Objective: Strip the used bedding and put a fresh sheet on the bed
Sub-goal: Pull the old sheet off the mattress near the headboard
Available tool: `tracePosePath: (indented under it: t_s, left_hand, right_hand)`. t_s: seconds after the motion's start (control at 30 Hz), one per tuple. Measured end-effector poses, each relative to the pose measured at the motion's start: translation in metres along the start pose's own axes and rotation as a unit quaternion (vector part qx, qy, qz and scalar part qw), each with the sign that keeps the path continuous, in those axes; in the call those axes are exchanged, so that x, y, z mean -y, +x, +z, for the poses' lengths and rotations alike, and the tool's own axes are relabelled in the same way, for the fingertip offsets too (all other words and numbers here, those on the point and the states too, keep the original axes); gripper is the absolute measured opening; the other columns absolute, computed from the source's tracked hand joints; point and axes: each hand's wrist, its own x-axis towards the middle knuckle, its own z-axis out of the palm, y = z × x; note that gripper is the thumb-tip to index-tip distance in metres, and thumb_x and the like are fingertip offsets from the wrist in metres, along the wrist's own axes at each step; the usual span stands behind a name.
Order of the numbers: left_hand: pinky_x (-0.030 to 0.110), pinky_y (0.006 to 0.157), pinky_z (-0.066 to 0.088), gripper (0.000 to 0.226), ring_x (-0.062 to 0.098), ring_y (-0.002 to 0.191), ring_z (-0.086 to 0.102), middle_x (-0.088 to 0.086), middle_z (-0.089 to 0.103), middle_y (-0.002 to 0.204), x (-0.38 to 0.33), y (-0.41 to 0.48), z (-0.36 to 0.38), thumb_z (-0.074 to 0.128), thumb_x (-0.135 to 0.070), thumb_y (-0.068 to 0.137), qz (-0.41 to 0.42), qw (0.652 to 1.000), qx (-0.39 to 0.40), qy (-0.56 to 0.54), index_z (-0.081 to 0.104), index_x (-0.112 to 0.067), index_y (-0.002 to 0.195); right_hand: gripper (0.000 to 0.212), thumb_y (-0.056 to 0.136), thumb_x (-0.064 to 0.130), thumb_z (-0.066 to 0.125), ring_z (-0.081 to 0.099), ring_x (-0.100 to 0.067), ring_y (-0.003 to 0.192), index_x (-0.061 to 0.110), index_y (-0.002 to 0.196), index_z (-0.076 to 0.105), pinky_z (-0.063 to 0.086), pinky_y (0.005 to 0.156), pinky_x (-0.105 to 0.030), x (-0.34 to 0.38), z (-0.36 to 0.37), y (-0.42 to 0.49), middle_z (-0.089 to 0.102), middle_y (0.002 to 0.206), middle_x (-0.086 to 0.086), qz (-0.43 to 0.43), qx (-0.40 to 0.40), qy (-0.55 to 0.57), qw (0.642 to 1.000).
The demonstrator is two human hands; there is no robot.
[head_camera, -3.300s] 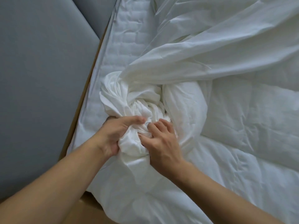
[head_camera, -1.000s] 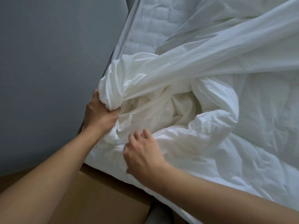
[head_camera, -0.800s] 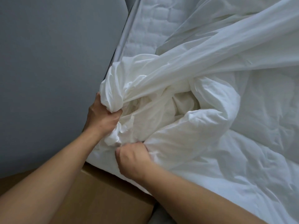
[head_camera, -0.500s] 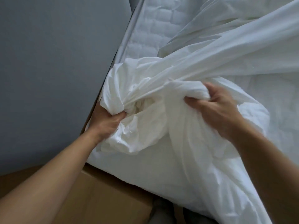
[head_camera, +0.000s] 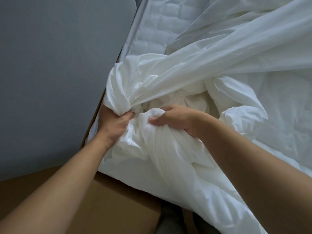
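Quilted mattress point(head_camera: 160, 27) bare along its wall-side edge. The white bedding point(head_camera: 185, 71) is heaped at the near corner, one taut band running up right, probably being drawn in for removal. Grip: left hand point(head_camera: 113, 124) fists a twisted fold at the mattress edge, seemingly as anchor; right hand point(head_camera: 177, 119) curls over the bunched wad just beside it, gathering.

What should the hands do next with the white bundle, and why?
Probably pull the bunched bedding toward the body, off the mattress: the left hand and right hand both grip it, one fold stretches taut, and quilted mattress shows bare.
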Motion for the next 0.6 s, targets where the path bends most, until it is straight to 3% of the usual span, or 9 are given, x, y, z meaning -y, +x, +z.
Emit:
tracePosePath:
  t_s: [0.07,0.17,0.23,0.3,0.37,0.43,0.5,0.6]
  left_hand:
    - [0.028,0.088,0.058,0.040,0.005,0.104,0.069,-0.008,0.074,0.110,0.002,-0.005,0.000,0.084,-0.015,0.078,-0.004,1.000,0.008,0.006,0.070,-0.022,0.115]
    - [0.019,0.089,0.053,0.057,-0.002,0.105,0.066,-0.012,0.072,0.114,0.006,-0.017,0.003,0.089,-0.032,0.072,0.009,1.000,-0.007,0.021,0.065,-0.025,0.123]
    - [0.023,0.091,0.052,0.064,-0.001,0.106,0.065,-0.013,0.071,0.114,0.009,-0.019,0.006,0.087,-0.040,0.066,0.005,1.000,-0.025,0.009,0.063,-0.025,0.124]
    - [0.031,0.093,0.055,0.054,0.002,0.105,0.067,-0.013,0.073,0.109,0.012,-0.018,0.007,0.084,-0.036,0.067,0.012,0.999,-0.029,-0.005,0.067,-0.025,0.117]
    - [0.036,0.093,0.057,0.042,0.004,0.103,0.069,-0.013,0.075,0.106,0.016,-0.016,0.009,0.082,-0.027,0.069,0.014,0.999,-0.019,-0.028,0.070,-0.029,0.109]
    - [0.040,0.092,0.058,0.038,0.006,0.103,0.070,-0.012,0.075,0.106,0.017,-0.015,0.010,0.080,-0.018,0.073,0.009,0.998,0.004,-0.059,0.072,-0.035,0.105]
    - [0.041,0.092,0.057,0.041,0.010,0.106,0.070,-0.010,0.075,0.109,0.017,-0.014,0.011,0.077,-0.010,0.077,0.002,0.996,0.037,-0.082,0.072,-0.037,0.107]
    - [0.047,0.095,0.056,0.042,0.021,0.110,0.071,0.000,0.074,0.116,0.013,-0.010,0.008,0.075,-0.008,0.079,-0.069,0.983,0.112,-0.131,0.071,-0.024,0.118]
  right_hand:
    - [0.035,0.076,0.034,0.085,0.075,-0.025,0.084,0.017,0.105,0.075,0.061,0.080,-0.043,0.007,0.001,0.003,0.078,0.093,-0.004,-0.018,-0.029,0.018,0.999]
    - [0.026,0.079,0.013,0.079,0.070,-0.027,0.095,0.013,0.104,0.072,0.058,0.086,-0.043,0.018,-0.004,0.012,0.073,0.100,-0.007,-0.053,-0.135,0.103,0.984]
    - [0.018,0.082,0.007,0.073,0.067,-0.023,0.094,0.015,0.098,0.070,0.056,0.081,-0.035,0.018,-0.004,0.017,0.071,0.097,-0.004,-0.065,-0.163,0.153,0.972]
    - [0.013,0.084,0.010,0.073,0.066,-0.014,0.083,0.021,0.090,0.069,0.055,0.067,-0.027,0.015,0.003,0.019,0.069,0.089,0.003,-0.072,-0.149,0.146,0.975]
    - [0.012,0.086,0.014,0.074,0.064,-0.010,0.078,0.019,0.095,0.069,0.052,0.057,-0.021,0.013,0.012,0.022,0.068,0.089,0.004,-0.069,-0.138,0.119,0.981]
    - [0.019,0.086,0.013,0.074,0.064,-0.014,0.081,0.013,0.104,0.069,0.053,0.060,-0.023,0.014,0.017,0.027,0.069,0.095,-0.002,-0.058,-0.142,0.104,0.983]
    - [0.021,0.086,0.010,0.072,0.067,-0.022,0.088,0.008,0.106,0.068,0.057,0.070,-0.032,0.015,0.019,0.029,0.070,0.101,-0.010,-0.044,-0.151,0.097,0.983]
    - [0.019,0.083,0.011,0.072,0.068,-0.021,0.089,0.013,0.101,0.068,0.059,0.075,-0.033,0.011,0.020,0.026,0.070,0.098,-0.007,-0.061,-0.133,0.110,0.983]
